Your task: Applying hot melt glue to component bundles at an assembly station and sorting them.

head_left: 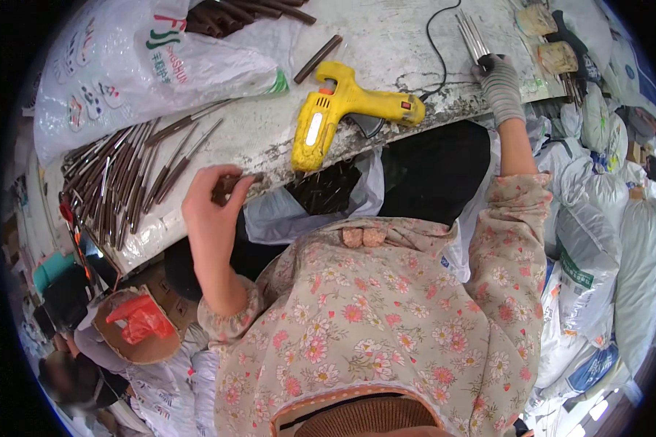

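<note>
My left hand (211,200) is bare and pinches a short brown handle piece (235,182) at the near edge of the white worktable (386,44). My right hand (500,86), in a grey knit glove, grips a bundle of thin metal rods (472,36) that stand up and point away over the table. A yellow glue gun (335,109) lies on the table between my hands, its black cord running back. A pile of brown-handled metal tools (120,182) lies to the left of my left hand.
A single brown handle (317,58) lies behind the glue gun. A printed white plastic bag (146,65) with brown handles sits at the back left. An open bag of dark pieces (328,186) hangs below the table edge. White sacks (605,240) stack on the right. Another person (124,335) is at lower left.
</note>
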`<state>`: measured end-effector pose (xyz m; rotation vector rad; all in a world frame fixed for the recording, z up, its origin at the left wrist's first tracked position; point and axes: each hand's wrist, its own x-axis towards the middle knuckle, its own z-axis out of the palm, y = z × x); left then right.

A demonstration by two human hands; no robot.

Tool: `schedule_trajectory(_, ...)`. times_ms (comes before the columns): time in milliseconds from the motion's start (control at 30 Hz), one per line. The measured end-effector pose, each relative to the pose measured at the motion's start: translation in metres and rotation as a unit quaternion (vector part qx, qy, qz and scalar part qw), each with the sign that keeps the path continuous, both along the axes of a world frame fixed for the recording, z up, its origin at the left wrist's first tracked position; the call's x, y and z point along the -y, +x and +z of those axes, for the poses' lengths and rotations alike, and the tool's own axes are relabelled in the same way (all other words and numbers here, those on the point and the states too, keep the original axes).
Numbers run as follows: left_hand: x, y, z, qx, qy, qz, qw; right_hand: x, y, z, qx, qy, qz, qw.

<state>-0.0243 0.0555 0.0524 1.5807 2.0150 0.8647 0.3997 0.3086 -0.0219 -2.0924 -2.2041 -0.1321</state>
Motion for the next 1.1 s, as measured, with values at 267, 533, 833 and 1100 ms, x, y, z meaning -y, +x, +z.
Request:
schedule_trajectory(267,0.008,0.027,-0.052,0.189,0.058,-0.025,0.98,-0.016,-0.005,0.02,0.157,-0.188,-0.063,0.967)
schedule_trajectory(533,0.051,0.047,-0.07,0.318,-0.065,0.046,0.945,0.099,-0.115,0.066,-0.653,-0.034,-0.034,0.756)
schedule_trajectory(833,0.047,0.047,-0.06,0.357,-0.168,0.011,0.919,0.138,-0.169,0.044,-0.193,-0.022,0.259,0.946)
schedule_trajectory(1100,0.037,0.06,-0.068,0.413,-0.133,0.025,0.901,0.132,-0.168,0.035,-0.022,-0.128,0.181,0.975)
